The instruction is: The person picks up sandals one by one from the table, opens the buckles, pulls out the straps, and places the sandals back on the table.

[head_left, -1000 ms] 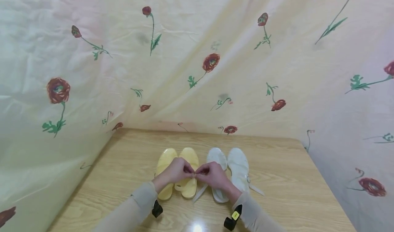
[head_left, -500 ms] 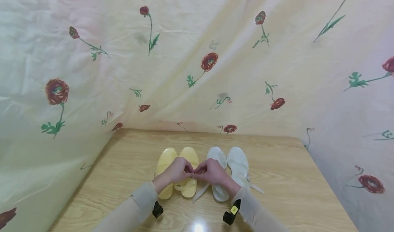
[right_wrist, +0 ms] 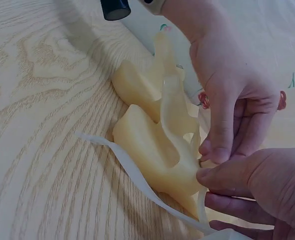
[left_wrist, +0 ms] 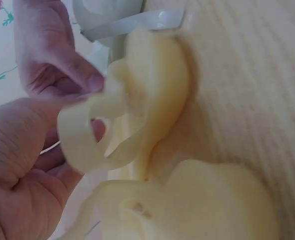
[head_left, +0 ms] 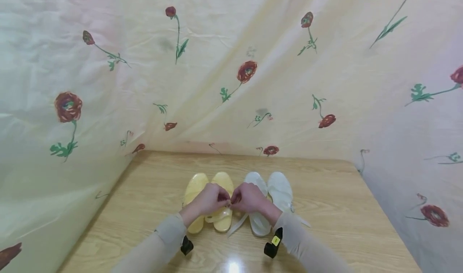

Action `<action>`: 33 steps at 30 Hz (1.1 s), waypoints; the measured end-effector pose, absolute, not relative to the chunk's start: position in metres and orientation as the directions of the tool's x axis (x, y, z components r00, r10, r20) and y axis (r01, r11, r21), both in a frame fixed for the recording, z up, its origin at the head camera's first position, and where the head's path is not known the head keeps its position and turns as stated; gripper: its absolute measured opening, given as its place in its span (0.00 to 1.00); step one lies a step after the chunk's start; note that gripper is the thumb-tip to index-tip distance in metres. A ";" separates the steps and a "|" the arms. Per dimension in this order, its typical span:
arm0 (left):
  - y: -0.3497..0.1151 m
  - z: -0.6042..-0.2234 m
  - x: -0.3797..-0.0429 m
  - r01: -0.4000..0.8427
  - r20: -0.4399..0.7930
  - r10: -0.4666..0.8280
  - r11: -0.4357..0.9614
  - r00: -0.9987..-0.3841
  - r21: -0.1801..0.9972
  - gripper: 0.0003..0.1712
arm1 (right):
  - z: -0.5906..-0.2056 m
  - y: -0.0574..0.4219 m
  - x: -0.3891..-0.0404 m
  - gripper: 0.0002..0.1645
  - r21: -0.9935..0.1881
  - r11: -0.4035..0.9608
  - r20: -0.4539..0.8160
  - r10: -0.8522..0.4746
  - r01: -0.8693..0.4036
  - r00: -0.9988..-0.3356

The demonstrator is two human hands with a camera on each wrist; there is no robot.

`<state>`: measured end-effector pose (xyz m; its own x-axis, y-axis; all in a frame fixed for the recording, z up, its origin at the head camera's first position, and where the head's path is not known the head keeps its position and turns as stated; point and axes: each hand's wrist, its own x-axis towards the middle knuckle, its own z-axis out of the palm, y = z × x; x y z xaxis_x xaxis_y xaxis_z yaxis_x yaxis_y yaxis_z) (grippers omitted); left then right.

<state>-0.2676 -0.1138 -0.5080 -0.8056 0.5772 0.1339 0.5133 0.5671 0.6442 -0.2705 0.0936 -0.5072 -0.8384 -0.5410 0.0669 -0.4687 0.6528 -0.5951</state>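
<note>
A pair of yellow sandals stands on the wooden tabletop, both hands meeting over the right-hand yellow sandal point(head_left: 222, 222). My left hand point(head_left: 209, 197) pinches its ankle strap point(left_wrist: 75, 132) at the side, thumb and fingertips curled. My right hand point(head_left: 249, 198) pinches the same strap from the other side, its thumb tip point(right_wrist: 205, 174) right at the left hand's fingertips in the right wrist view. The strap loops up off the sole in the left wrist view. The fastening between the fingertips is hidden. The left-hand yellow sandal point(head_left: 195, 224) is partly under the left wrist.
A pair of white sandals point(head_left: 279, 188) stands to the right, partly behind the right hand. A loose white strap point(right_wrist: 137, 180) trails toward the yellow sandal, another lies to the right. Flowered cloth point(head_left: 202, 104) hangs round the wooden table point(head_left: 325, 208).
My right hand has risen slightly and its fingers have drawn in more tightly near the strap. The left hand stays almost in place. The sandals have not visibly moved.
</note>
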 end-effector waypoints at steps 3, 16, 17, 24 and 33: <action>-0.111 -0.505 -0.271 0.559 0.149 0.604 0.578 -0.783 0.594 0.03 | -0.507 0.095 -0.274 0.04 -0.598 0.646 0.062 -0.554 -0.475 -0.830; -0.119 -0.514 -0.267 0.504 0.126 0.556 0.606 -0.822 0.615 0.03 | -0.507 0.097 -0.274 0.04 -0.601 0.682 0.005 -0.518 -0.416 -0.855; -0.119 -0.516 -0.266 0.489 0.131 0.540 0.599 -0.832 0.634 0.03 | -0.507 0.097 -0.274 0.03 -0.598 0.687 0.002 -0.515 -0.414 -0.857; -0.118 -0.514 -0.261 0.506 0.174 0.521 0.605 -0.835 0.614 0.05 | -0.504 0.095 -0.268 0.03 -0.612 0.669 0.014 -0.525 -0.423 -0.851; -0.106 -0.504 -0.265 0.610 0.194 0.592 0.664 -0.782 0.432 0.02 | -0.505 0.097 -0.268 0.03 -0.641 0.645 0.023 -0.525 -0.416 -0.851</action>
<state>-0.2654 -0.1063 -0.5038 -0.7820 0.5921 0.1944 0.6102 0.6641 0.4319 -0.2679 0.0970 -0.5053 -0.8505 -0.5254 0.0225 -0.4155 0.6451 -0.6412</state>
